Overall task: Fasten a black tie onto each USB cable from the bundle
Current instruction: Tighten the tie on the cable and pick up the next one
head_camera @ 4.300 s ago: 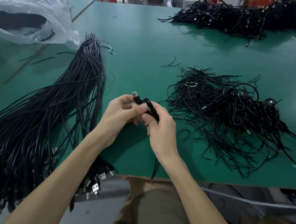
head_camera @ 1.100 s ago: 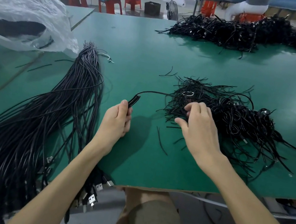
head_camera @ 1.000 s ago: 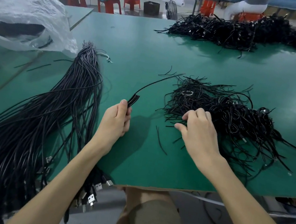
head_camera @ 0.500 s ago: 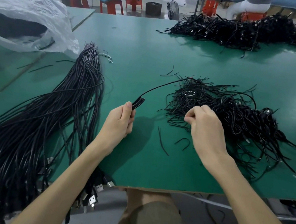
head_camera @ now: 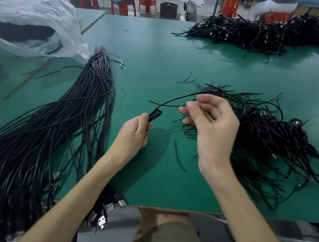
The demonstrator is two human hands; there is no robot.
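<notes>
Right hand [head_camera: 211, 129] rose, pinching black tie [head_camera: 169, 105] pointing left, near USB cable [head_camera: 155, 115].

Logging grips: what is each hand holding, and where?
The left hand grips the folded cable below its loops; right hand pinches a black tie by one end.

Factory workbench [head_camera: 205, 61], heaped cable piles [head_camera: 272, 36]

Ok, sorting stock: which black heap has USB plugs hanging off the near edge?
The long straight bundle on the left; the near-right heap and far heap are tangled.
</notes>
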